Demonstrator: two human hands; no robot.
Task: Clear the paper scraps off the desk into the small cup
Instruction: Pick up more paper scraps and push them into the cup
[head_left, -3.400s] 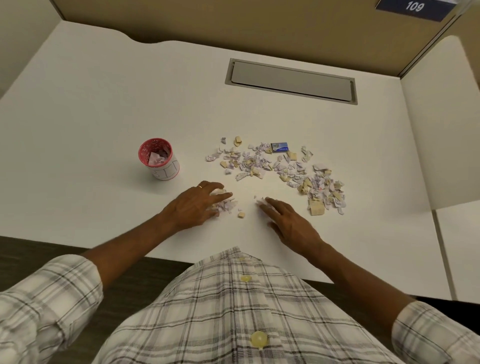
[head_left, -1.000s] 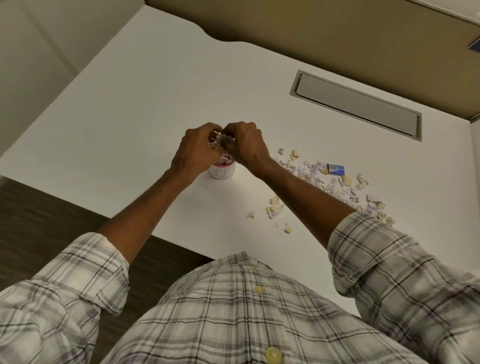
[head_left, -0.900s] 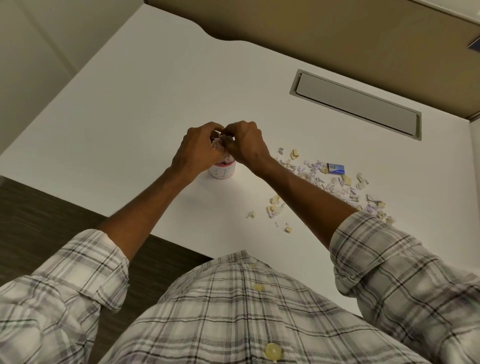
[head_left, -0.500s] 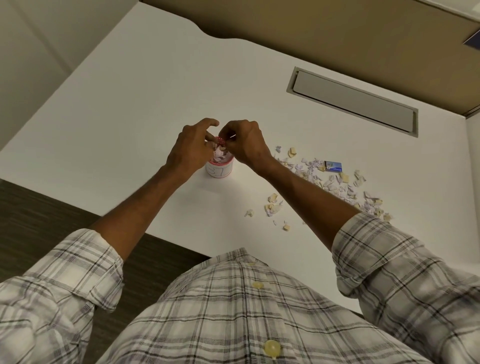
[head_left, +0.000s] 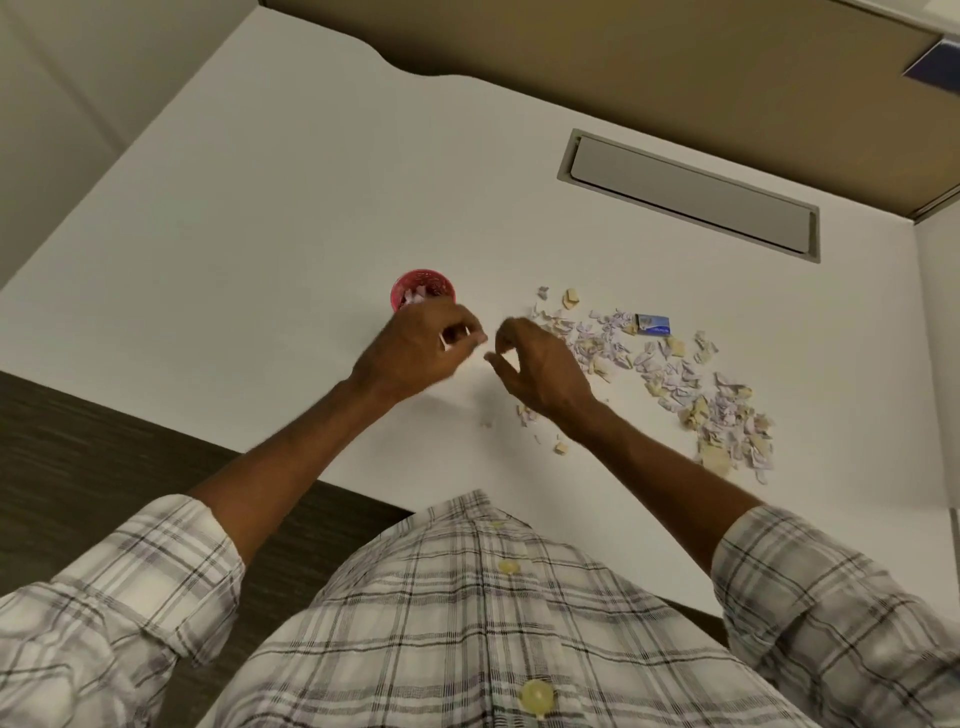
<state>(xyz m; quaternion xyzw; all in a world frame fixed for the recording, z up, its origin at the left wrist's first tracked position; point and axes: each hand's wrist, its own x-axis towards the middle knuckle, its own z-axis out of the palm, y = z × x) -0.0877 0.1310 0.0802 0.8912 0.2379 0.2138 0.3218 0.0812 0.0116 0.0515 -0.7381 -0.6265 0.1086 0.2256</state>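
Paper scraps (head_left: 670, 374) lay strewn across the white desk (head_left: 260, 234) at centre right of the head view, a few strays (head_left: 540, 431) lower by the right wrist. We saw the small cup (head_left: 422, 294) at centre, upright, already holding bits. Our left hand (head_left: 415, 353) hovered loosely curled just below its rim, apparently empty; our right hand (head_left: 540, 369) hung beside it, fingers bent, nothing held. We judged the risk plain: a knuckle could tip that light cup, or a hasty sweep could send scraps off the near edge.
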